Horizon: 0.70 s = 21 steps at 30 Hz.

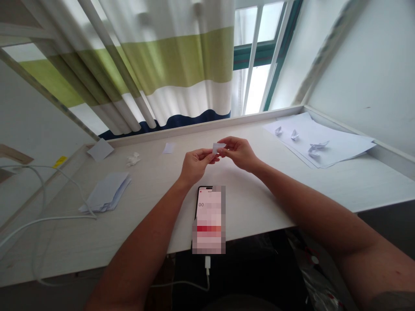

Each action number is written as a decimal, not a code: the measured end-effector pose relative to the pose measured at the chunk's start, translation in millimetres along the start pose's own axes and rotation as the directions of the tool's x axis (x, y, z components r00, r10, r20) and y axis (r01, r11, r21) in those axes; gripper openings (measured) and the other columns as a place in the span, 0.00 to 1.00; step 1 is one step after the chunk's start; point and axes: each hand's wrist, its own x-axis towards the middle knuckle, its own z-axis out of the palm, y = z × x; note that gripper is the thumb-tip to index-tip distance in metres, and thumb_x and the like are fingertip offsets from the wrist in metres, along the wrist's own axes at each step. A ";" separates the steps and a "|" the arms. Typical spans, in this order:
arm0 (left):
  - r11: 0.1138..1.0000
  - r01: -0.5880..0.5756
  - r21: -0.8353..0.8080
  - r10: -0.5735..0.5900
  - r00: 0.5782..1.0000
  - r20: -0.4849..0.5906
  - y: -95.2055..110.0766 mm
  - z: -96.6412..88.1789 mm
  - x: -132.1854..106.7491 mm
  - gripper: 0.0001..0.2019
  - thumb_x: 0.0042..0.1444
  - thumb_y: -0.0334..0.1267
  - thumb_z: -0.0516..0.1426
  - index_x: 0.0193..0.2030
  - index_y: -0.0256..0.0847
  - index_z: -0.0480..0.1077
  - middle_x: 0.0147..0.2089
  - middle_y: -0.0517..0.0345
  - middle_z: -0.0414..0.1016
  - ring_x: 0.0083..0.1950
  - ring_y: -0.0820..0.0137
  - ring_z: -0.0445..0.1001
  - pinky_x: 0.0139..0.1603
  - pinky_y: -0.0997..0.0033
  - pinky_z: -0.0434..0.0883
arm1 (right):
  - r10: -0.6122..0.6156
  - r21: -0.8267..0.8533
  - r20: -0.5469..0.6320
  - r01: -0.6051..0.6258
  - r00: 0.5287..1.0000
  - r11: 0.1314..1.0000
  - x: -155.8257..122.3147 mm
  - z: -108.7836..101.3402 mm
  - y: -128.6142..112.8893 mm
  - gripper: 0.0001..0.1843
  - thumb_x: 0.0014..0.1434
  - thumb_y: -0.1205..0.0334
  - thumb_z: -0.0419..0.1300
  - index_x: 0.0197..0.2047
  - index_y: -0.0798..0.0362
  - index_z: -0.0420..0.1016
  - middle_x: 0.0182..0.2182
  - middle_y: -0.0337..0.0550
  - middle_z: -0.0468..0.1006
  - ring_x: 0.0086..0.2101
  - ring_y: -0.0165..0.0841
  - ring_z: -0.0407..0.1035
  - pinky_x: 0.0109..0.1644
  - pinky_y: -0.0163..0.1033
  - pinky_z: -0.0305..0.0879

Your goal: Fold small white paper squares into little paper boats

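the forearms (136, 259) reach toward 12 o'clock, where a small folded paper (218, 147), light, soft and easily crushed, so best held by its edges, is pinched between the closed fingertips of the left hand (196, 166) and right hand (238, 153), above the phone (207, 220).

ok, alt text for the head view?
The left hand and right hand pinch a small folded piece of white paper above a white desk, with a phone below them. Folded paper boats sit on white sheets at right; a stack of paper pieces lies at left.
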 end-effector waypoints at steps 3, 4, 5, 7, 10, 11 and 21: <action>1.000 0.002 0.012 -0.002 1.000 -0.004 -0.8 1.1 -0.6 0.20 0.54 0.50 0.74 0.46 0.36 0.85 0.41 0.47 0.89 0.42 0.59 0.88 0.52 0.53 0.84 | 0.005 0.008 -0.030 -0.005 1.000 1.000 -0.5 1.5 1.2 0.29 0.46 0.40 0.82 0.41 0.53 0.83 0.34 0.44 0.87 0.34 0.36 0.80 0.44 0.46 0.81; 1.000 0.004 0.013 -0.004 1.000 -0.002 -1.2 1.4 -0.7 0.20 0.54 0.50 0.74 0.46 0.36 0.85 0.41 0.47 0.89 0.42 0.59 0.88 0.52 0.53 0.84 | 0.008 0.007 -0.037 -0.008 0.999 1.000 -0.8 1.8 1.4 0.29 0.46 0.41 0.82 0.41 0.53 0.83 0.33 0.44 0.87 0.34 0.36 0.81 0.44 0.46 0.81; 1.000 0.006 0.016 -0.006 1.000 0.000 -1.5 1.7 -0.8 0.20 0.55 0.50 0.74 0.46 0.36 0.85 0.41 0.47 0.89 0.42 0.59 0.88 0.52 0.53 0.84 | 0.012 0.003 -0.044 -0.012 0.999 1.000 -1.0 2.0 1.5 0.28 0.47 0.41 0.82 0.41 0.53 0.83 0.33 0.44 0.87 0.34 0.37 0.81 0.44 0.47 0.81; 1.000 0.008 0.025 -0.008 1.000 -0.001 -2.1 2.2 -1.0 0.20 0.56 0.50 0.73 0.46 0.35 0.85 0.41 0.46 0.89 0.42 0.59 0.88 0.52 0.53 0.84 | 0.025 -0.010 -0.056 -0.025 0.998 1.000 -1.5 2.3 2.1 0.28 0.48 0.42 0.81 0.41 0.54 0.83 0.32 0.44 0.87 0.34 0.37 0.81 0.43 0.46 0.81; 0.999 0.021 0.046 -0.020 1.000 -0.017 -2.6 2.8 -1.7 0.19 0.58 0.49 0.72 0.46 0.35 0.84 0.41 0.45 0.88 0.41 0.60 0.88 0.50 0.55 0.84 | 0.050 -0.010 -0.062 -0.051 0.997 0.999 -1.9 2.7 3.3 0.27 0.49 0.43 0.81 0.42 0.54 0.84 0.33 0.45 0.87 0.33 0.36 0.80 0.42 0.45 0.81; 0.998 0.030 0.057 -0.028 0.999 -0.019 -2.9 3.0 -1.9 0.18 0.60 0.48 0.71 0.46 0.35 0.84 0.42 0.45 0.88 0.41 0.60 0.88 0.49 0.56 0.84 | 0.055 -0.005 -0.061 -0.056 0.997 0.998 -2.1 2.9 3.7 0.27 0.49 0.43 0.81 0.42 0.54 0.84 0.34 0.46 0.87 0.33 0.36 0.80 0.42 0.45 0.81; 0.971 0.063 0.229 -0.079 0.995 0.063 -12.4 2.6 -2.0 0.11 0.60 0.39 0.69 0.46 0.37 0.83 0.41 0.48 0.88 0.41 0.62 0.86 0.47 0.62 0.80 | 0.104 0.032 -0.069 -0.102 0.992 0.994 -0.9 1.6 5.2 0.28 0.48 0.45 0.82 0.44 0.55 0.84 0.34 0.46 0.88 0.32 0.35 0.80 0.40 0.44 0.80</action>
